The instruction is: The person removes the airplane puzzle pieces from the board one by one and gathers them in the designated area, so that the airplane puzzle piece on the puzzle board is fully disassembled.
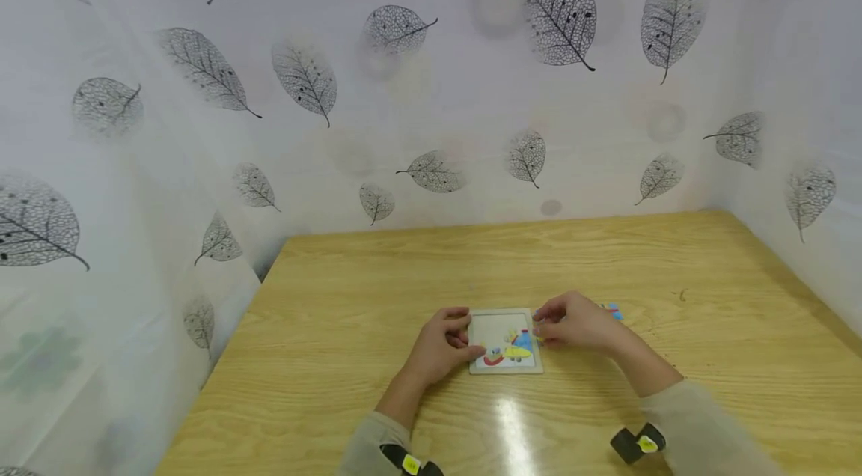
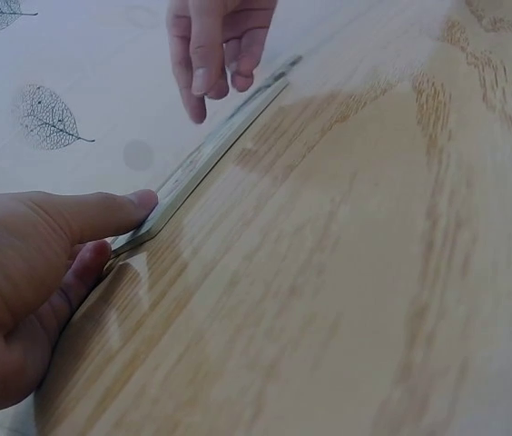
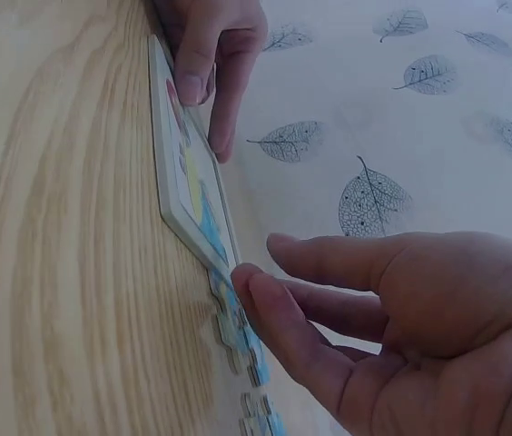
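A flat jigsaw puzzle board (image 1: 506, 370) with a pale raised rim lies on the table, with coloured picture pieces (image 1: 517, 351) along its lower and right part. My left hand (image 1: 438, 347) holds the board's left side, thumb over the rim and fingers along the edge. At the opposite side is my right hand (image 1: 578, 322), its fingertips by the right rim. In the right wrist view its thumb and fingers are apart with nothing between them. Loose blue jigsaw pieces (image 3: 231, 327) lie beside the board's corner, under the right fingertips in that view.
Another loose blue and red piece (image 1: 613, 310) shows behind the right hand. The wood-grain table (image 1: 337, 296) extends to a white leaf-printed curtain (image 1: 431, 102) at the back and both sides. Dark wrist devices (image 1: 637, 443) sit on both sleeves.
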Tool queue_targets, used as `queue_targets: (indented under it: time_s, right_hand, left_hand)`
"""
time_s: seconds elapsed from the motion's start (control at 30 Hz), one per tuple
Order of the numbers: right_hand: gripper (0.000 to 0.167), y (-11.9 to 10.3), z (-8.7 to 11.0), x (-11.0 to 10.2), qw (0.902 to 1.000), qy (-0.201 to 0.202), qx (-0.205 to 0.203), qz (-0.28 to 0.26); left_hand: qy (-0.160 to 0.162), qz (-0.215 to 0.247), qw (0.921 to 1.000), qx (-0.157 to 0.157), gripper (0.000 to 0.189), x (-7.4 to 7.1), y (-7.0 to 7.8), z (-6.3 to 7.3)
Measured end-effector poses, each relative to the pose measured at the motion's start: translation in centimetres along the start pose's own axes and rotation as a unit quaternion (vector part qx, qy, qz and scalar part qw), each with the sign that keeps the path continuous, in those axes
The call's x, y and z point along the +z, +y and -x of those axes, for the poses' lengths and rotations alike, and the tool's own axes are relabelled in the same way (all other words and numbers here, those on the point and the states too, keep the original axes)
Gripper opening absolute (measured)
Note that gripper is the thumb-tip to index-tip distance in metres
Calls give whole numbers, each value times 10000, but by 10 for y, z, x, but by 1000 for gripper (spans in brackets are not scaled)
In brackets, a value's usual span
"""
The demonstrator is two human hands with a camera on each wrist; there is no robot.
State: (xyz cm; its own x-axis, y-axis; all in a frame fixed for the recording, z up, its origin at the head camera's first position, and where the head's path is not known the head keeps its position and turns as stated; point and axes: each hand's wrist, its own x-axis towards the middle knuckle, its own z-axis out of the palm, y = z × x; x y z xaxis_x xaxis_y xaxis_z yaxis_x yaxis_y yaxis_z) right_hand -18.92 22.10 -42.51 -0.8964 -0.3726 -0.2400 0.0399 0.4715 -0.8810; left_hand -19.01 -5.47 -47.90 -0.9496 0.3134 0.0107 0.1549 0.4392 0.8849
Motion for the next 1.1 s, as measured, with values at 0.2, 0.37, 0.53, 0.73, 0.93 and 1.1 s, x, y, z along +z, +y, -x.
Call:
queue_targets:
  time_s: [0.2,0.37,0.53,0.73,0.93,1.1]
  right_hand:
    - [32,-6,0,18,9993,-216,211,-216]
    - [22,-10,5,29,9986,120,340,396]
    - [15,-12,4,30,9966,426,371,605]
    - [14,-8,0,26,9985,337,373,-226]
    - [22,1,6,11,9958,148,212,-876]
    - [25,12,18,-12,9959,399,317,-748]
  left_hand:
    - [-12,8,10000,5,62,2,-2,1]
    - [-26,-1,10000,7,62,6,0,2]
    - [-26,11,10000,-6,62,7,2,-1]
    - [17,-50,10000,-27,62,4,2,-3]
    - [43,-84,10000,-5,61,0,0,-3]
    - [38,-71,10000,13,60,0,0,0]
